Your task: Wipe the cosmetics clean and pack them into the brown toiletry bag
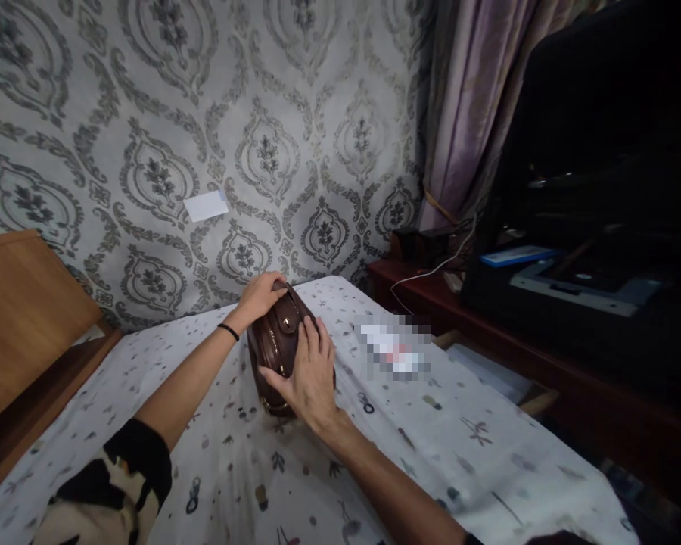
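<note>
A dark brown leather bag (272,344) with gold zips and a small clasp stands on a white patterned cloth. My left hand (261,294), with a black band at the wrist, rests on the bag's far upper end, its fingertips curled over the top edge. Across the bag's right side and front lies my right hand (311,371), fingers spread along the surface and thumb reaching toward the zip. Both hands touch the bag; its underside and right side are partly hidden.
A blurred item (391,348) lies on the cloth right of the bag. A wooden panel (31,318) stands at the left. At the right are a dark red cabinet (386,281), a white cable (425,272) and a large black object holding a blue-edged item (519,256).
</note>
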A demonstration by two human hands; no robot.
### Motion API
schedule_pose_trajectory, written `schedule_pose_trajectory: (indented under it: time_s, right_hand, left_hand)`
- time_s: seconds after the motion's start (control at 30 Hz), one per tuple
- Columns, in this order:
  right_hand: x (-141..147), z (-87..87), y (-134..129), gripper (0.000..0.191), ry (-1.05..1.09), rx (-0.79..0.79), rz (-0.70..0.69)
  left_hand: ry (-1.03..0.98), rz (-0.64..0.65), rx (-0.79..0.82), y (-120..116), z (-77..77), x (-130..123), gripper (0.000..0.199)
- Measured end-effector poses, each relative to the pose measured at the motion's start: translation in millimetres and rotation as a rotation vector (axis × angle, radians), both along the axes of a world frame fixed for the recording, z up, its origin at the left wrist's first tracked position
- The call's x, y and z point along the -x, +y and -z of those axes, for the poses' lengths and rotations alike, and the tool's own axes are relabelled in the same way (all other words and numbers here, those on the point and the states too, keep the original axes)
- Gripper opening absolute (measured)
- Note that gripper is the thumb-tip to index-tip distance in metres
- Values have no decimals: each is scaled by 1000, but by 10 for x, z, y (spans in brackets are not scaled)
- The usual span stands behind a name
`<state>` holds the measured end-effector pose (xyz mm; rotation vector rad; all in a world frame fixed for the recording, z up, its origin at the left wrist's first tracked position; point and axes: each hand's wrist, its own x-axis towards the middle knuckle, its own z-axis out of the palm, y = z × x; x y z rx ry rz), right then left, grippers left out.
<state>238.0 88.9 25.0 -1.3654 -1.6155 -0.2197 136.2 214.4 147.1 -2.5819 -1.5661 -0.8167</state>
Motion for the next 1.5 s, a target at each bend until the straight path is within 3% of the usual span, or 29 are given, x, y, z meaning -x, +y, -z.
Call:
schedule_pose_trajectory:
  time_s: [0.1, 0.43, 0.83, 0.97, 1.0, 1.07, 1.17, 1.5]
  right_hand:
    - [-5, -3, 0, 93, -3, 12, 0]
    - [-21, -9, 0, 94, -16, 30, -11]
    - [-22, -50, -25, 95, -32, 52, 3]
    - [-24, -63, -31, 91, -22, 54, -6]
    - [-25, -62, -31, 89, -21, 53, -7]
    - [-26, -57, -29, 87, -21, 51, -6]
    - [-27, -42, -18, 88, -29, 45, -6]
    - [-33, -26, 2, 90, -38, 25, -1]
  left_hand:
    - [-12, -68, 11, 58, 24, -46, 13]
    - [-92, -191, -34, 80, 115, -115, 15]
    - [-195, -106, -4, 66, 144, -77, 20]
    - [-211, -107, -32, -4, 136, -88, 10]
    - [-210, -89, -63, -45, 134, -90, 19]
    - [-160, -14, -154, -146, 130, -89, 36]
    - [35, 96, -240, -290, 130, -80, 33]
    - [296, 92, -174, -389, 84, -77, 39]
